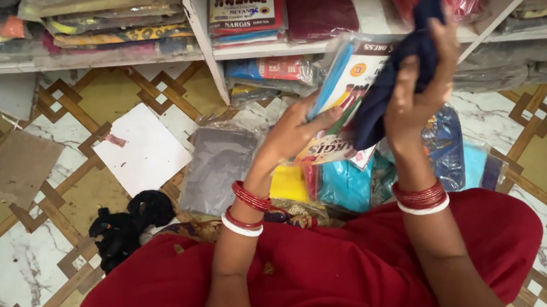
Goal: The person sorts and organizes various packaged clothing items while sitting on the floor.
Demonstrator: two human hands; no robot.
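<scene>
The left hand [295, 134] grips a clear plastic garment packet [342, 99] from below, fingers curled shut on it; the right hand [418, 84] clutches dark blue cloth [394, 80] at the packet's mouth — partly inside. Below lie more packets [351, 182] on patterned floor tiles [21, 268]; shelves [209, 52] of packed clothing stand beyond.

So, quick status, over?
Left hand holds clear packet. Right hand grips navy cloth, partly inside packet. More packets piled below on lap.

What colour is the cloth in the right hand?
Dark navy blue cloth, gripped by the right hand; head view.
</scene>
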